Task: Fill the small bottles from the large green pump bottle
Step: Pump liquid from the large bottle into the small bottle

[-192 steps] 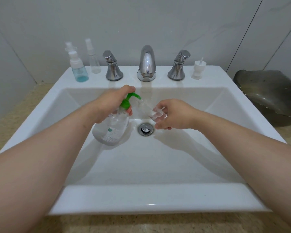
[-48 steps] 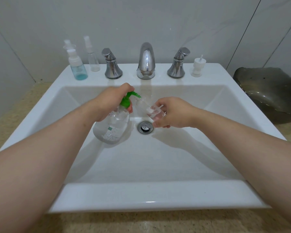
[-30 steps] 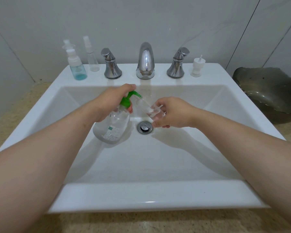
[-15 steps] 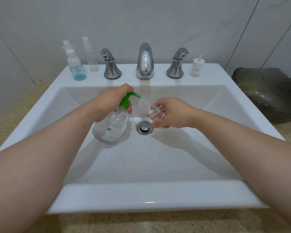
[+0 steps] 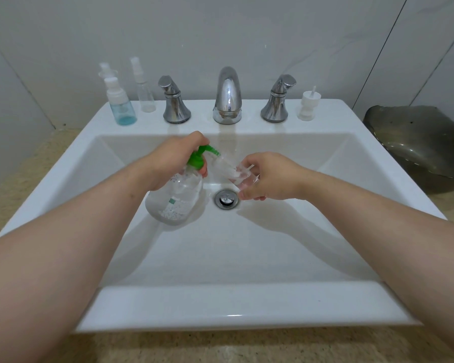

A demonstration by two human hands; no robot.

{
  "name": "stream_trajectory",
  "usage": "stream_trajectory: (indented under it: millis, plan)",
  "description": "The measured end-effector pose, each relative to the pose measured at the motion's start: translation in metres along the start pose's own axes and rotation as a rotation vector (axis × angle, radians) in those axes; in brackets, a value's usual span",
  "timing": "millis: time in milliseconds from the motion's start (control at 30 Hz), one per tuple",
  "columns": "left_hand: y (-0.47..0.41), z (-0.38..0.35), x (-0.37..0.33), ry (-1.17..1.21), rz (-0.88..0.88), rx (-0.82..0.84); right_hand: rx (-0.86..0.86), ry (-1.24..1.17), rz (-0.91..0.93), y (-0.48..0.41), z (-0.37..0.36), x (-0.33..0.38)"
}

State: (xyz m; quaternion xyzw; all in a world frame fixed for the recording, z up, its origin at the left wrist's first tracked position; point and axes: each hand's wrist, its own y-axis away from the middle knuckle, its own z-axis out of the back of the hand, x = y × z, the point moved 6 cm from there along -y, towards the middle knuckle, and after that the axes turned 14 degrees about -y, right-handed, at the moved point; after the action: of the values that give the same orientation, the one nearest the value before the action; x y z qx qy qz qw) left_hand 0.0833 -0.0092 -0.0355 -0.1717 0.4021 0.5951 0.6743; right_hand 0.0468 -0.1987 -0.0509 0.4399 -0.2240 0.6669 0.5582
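left fingers curl round rounded clear pump bottle; right fingers pinch small clear bottle.

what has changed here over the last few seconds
Nothing visibly moved. The left hand still grips the green pump bottle, nozzle at the mouth of the small clear bottle that the right hand holds tilted over the sink. The blue spray bottle, clear spray bottle and loose white pump top stay on the back ledge.

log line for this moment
step: fill small bottle | left hand: grips green pump bottle | right hand: holds small clear bottle at nozzle | where: over sink
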Motion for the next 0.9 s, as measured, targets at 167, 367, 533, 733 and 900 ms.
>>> stream_trajectory:
  millis: [167,367,533,733,900]
  plan:
    - [0.0013,-0.0008,-0.0032,-0.018,-0.014,0.003,-0.007,0.003,0.002,-0.001,0.0009,-0.0002]
    - [0.0011,-0.0003,-0.0022,-0.021,0.003,-0.002,-0.012,-0.001,0.008,-0.0011,0.0005,-0.0008]
    - [-0.0004,0.001,-0.001,-0.042,-0.001,0.0,-0.009,0.014,0.008,-0.0007,0.0004,-0.0003]
    - [-0.0008,0.0001,-0.0004,-0.047,0.008,0.006,-0.007,0.012,-0.001,-0.0006,-0.0008,0.0]
    - [0.0005,-0.0001,-0.0012,-0.006,-0.012,0.002,-0.002,0.014,-0.002,0.0012,-0.0007,0.0007]
